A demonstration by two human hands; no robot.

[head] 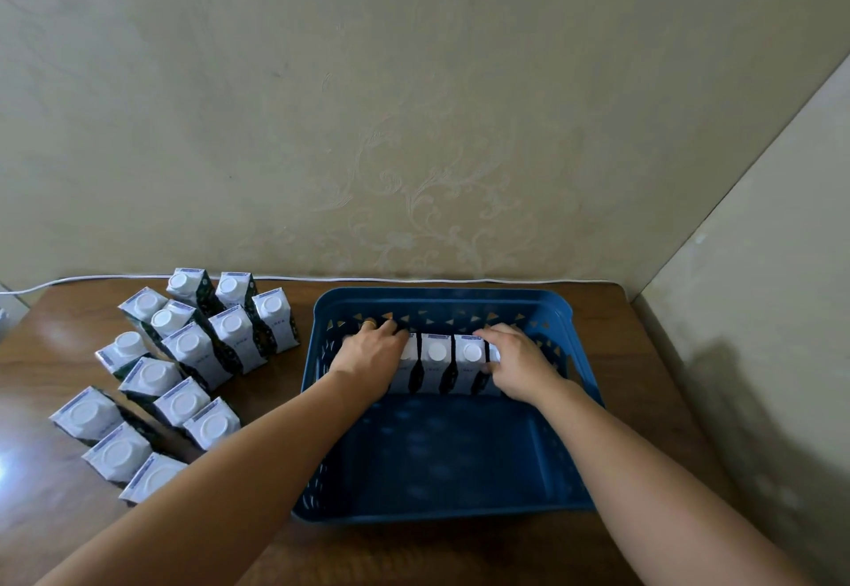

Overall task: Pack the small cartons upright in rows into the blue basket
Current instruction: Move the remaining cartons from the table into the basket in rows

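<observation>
Cartons (437, 362) stand upright in a single row along the far wall of the blue basket (441, 507), white round caps up, dark patterned sides showing in the narrow gaps between them. Both of the person's hands are inside the basket, one at each end of that row. The left hand (370, 358) lies palm down over the cartons at the left end, its fingers reaching toward the far wall and bent down over the carton tops; a ring (368, 323) shows on one finger. Whether those fingers truly clasp a carton or only press on it cannot be told, since the hand hides what lies beneath. The right hand (517, 362) covers the right end of the row, fingers curled over the top of the last carton (494, 353), thumb against its near side, so it appears to grip that carton. The near part of the basket floor (441, 452) lies bare behind the row.

Left of the basket, on the brown wooden table (644, 355), a loose group of more cartons (184, 364) waits, all upright, standing close together in uneven rows. A white cable (138, 278) runs along the table's far edge at the foot of the patterned beige wall (414, 125).
</observation>
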